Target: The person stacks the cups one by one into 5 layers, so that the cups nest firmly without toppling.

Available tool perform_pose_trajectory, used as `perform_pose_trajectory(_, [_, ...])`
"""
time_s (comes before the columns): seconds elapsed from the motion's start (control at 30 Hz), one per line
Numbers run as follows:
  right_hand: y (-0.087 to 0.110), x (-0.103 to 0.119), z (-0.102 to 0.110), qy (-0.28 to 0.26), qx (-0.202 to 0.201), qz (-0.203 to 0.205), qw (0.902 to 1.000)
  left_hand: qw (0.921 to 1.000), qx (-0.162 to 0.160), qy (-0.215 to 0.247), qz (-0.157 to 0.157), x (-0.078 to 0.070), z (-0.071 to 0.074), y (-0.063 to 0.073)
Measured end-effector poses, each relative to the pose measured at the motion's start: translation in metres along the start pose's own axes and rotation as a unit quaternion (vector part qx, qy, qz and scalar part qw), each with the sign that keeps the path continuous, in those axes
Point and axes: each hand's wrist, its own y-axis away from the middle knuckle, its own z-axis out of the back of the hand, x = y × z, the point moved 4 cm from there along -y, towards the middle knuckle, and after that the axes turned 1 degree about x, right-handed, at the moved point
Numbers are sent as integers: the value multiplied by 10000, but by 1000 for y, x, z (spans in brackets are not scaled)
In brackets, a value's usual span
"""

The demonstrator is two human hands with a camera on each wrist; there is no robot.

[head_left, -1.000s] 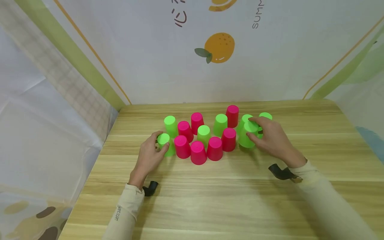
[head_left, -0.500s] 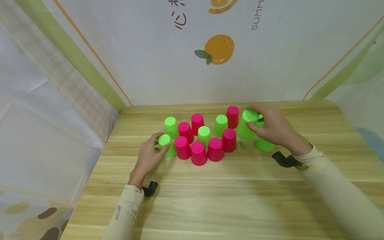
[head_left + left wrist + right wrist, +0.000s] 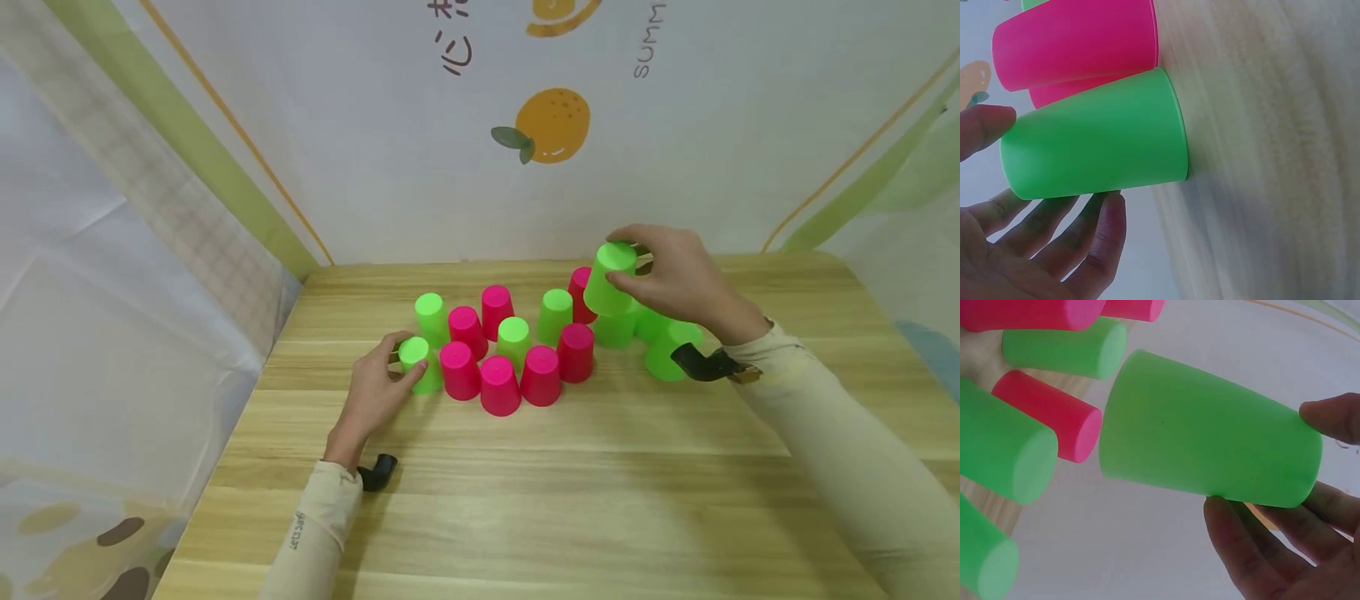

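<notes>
My right hand point(image 3: 682, 279) holds an upside-down green plastic cup point(image 3: 606, 287) off the table, thumb on one side and fingers on the other. In the right wrist view this cup point(image 3: 1204, 431) is apart from the cups around it. In the head view it partly covers a green cup point(image 3: 615, 332) and a pink cup point(image 3: 579, 292) behind it. My left hand point(image 3: 375, 383) grips another upside-down green cup point(image 3: 426, 375) at the left end. In the left wrist view that cup point(image 3: 1097, 137) stands rim-down on the table, beside a pink cup point(image 3: 1079, 47).
Several pink cups point(image 3: 500, 390) and green cups point(image 3: 513, 337) stand rim-down in a cluster. Another green cup point(image 3: 671, 354) stands below my right wrist. A printed white cloth point(image 3: 412, 183) hangs behind the wooden table point(image 3: 480, 500).
My right hand has moved back and up, lifting its green cup higher above the table. Green cups at the right have come into view beneath it. The left hand stays in place.
</notes>
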Motion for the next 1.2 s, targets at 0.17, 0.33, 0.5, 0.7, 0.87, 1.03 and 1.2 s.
perform_pose_trajectory(0.17, [-15,-7,-3,-65,177,-207,9996,10000,54,11,2,1,-1,0])
perform_pose_trajectory(0.33, [-33,-15,-3,-129,278,-445,9985,10000,99,7,-6,1,0,-1])
perform_pose_trajectory(0.5, [-51,-24,-3,-289,369,-866,9951,9999,113,62,-8,2,-1,-1])
perform_pose_trajectory(0.7, [-70,-38,-5,-225,357,-1152,9924,9999,92,94,-62,3,-2,0])
perform_pose_trajectory(0.87, [-79,-54,-8,-247,384,-1498,9877,9998,88,147,-84,4,-3,0])
perform_pose_trajectory(1.03, [-86,-70,-12,-266,394,-1831,9819,9999,78,110,-58,5,-3,-1])
perform_pose_trajectory(1.2, [-92,-87,-22,-223,513,-2078,9766,9999,88,71,-30,6,-1,-2])
